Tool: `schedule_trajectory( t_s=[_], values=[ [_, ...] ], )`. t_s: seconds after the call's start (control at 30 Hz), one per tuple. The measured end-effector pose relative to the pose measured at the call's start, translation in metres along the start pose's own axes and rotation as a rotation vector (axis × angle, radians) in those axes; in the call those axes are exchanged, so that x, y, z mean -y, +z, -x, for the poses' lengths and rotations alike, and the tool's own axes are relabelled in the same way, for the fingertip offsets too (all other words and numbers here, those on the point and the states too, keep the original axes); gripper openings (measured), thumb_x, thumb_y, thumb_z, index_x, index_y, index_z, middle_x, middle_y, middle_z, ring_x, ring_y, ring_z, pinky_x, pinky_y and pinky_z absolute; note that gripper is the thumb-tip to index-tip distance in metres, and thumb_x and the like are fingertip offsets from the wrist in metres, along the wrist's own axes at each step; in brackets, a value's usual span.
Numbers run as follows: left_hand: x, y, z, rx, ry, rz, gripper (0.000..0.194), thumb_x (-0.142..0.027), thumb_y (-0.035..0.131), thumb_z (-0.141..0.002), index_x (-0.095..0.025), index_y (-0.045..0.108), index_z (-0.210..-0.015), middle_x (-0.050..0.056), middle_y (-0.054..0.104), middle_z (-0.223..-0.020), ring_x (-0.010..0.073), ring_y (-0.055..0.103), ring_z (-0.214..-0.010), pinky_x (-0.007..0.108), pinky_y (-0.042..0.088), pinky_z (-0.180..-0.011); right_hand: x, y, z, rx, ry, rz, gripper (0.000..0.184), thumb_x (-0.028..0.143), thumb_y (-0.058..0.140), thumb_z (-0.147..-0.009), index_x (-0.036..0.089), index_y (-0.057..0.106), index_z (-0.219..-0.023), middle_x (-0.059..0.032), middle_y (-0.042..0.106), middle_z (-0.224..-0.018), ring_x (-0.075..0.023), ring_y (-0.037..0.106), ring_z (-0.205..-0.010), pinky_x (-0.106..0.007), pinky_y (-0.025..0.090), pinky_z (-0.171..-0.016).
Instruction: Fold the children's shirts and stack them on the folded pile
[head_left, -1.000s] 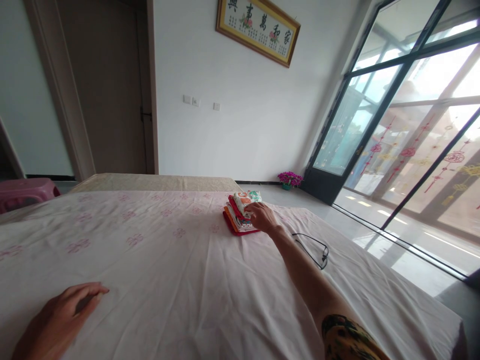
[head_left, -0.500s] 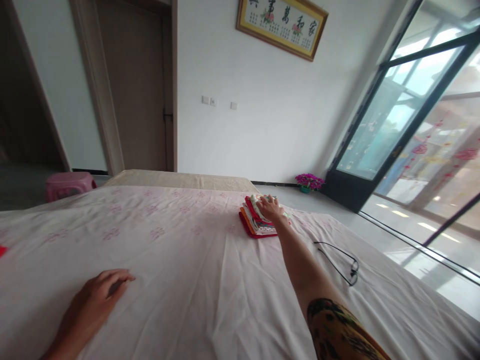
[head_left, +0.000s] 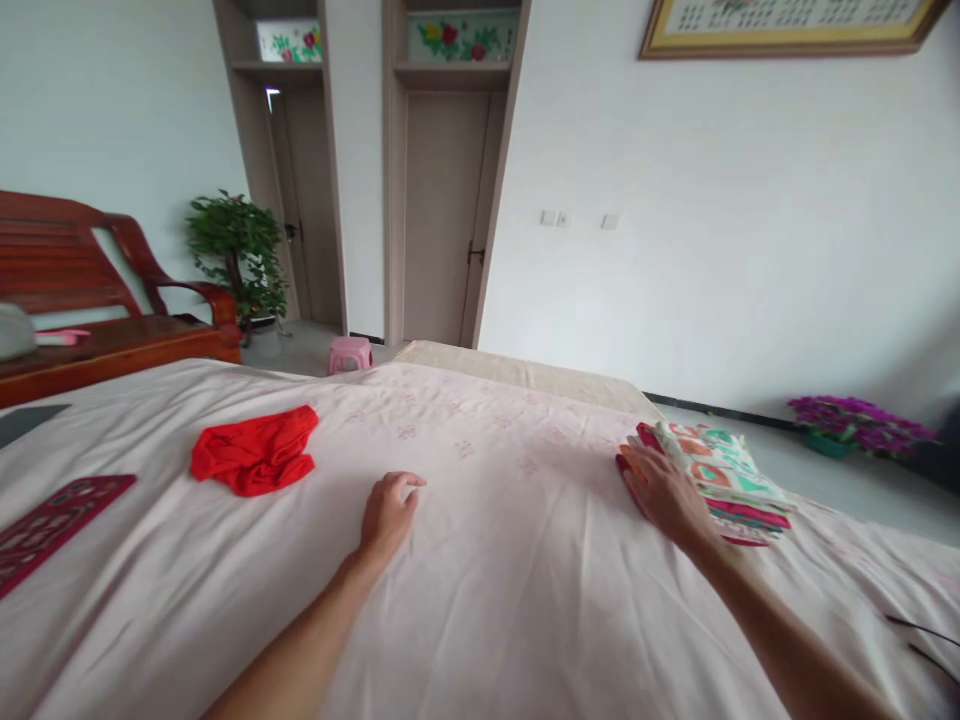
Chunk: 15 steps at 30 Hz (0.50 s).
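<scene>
On the bed-like surface covered with a pale pink flowered sheet, a stack of folded cloths lies at the right, a white printed piece on top and red ones lower down. My right hand rests against the stack's left side, fingers stretched along it. Above the sheet near the middle is my left hand, with fingers loosely bent, thumb apart, and nothing in it. To its left lies a crumpled red garment, apart from the hand.
A dark red patterned board lies at the left, with a dark flat object behind it. Glasses lie at the right edge. Beyond stand a pink stool, a wooden bench, a potted plant and purple flowers.
My view has turned left, bringing the red garment and bench into sight. My right hand has moved from the top of the stack to its left side.
</scene>
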<state>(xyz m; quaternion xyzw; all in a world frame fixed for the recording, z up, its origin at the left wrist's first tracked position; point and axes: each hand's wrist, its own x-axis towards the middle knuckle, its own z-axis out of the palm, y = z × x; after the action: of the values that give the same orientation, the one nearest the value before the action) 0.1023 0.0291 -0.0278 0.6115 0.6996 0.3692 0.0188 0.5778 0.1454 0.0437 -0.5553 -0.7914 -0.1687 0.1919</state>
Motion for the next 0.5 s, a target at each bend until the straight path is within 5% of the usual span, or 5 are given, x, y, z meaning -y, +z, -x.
schedule_trajectory(
  t_s=[0.17,0.33,0.5],
  values=[
    [0.046,-0.041,-0.030,-0.182,-0.182,-0.201,0.033,-0.022,0.049,-0.086,-0.020,0.063,-0.116,0.014,0.059,-0.127,0.0292,0.052,-0.120,0.045,0.038,-0.104,0.074,0.035,0.075,0.223,0.012,-0.105,0.053,0.049,0.035,-0.094,0.028,0.051,-0.139,-0.0054,0.045,-0.149,-0.0268,0.034,-0.141,-0.047,0.032,-0.113],
    [0.104,-0.085,-0.050,-0.262,-0.408,-0.403,0.050,-0.036,0.049,-0.085,-0.010,0.052,-0.128,0.028,0.037,-0.145,0.0476,0.037,-0.130,0.061,0.034,-0.098,0.097,0.042,0.097,0.295,0.081,-0.113,0.055,0.046,0.030,-0.095,0.029,0.046,-0.144,-0.0039,0.040,-0.152,-0.0247,0.030,-0.143,-0.049,0.021,-0.118],
    [0.136,-0.118,-0.056,-0.127,-0.415,-0.431,0.053,-0.042,0.041,-0.081,0.000,0.060,-0.108,0.032,0.062,-0.105,0.0519,0.059,-0.102,0.061,0.049,-0.069,0.108,0.023,0.093,0.309,0.124,-0.149,0.052,0.041,0.035,-0.095,0.025,0.048,-0.143,-0.0062,0.043,-0.151,-0.0245,0.032,-0.142,-0.046,0.021,-0.118]
  ],
)
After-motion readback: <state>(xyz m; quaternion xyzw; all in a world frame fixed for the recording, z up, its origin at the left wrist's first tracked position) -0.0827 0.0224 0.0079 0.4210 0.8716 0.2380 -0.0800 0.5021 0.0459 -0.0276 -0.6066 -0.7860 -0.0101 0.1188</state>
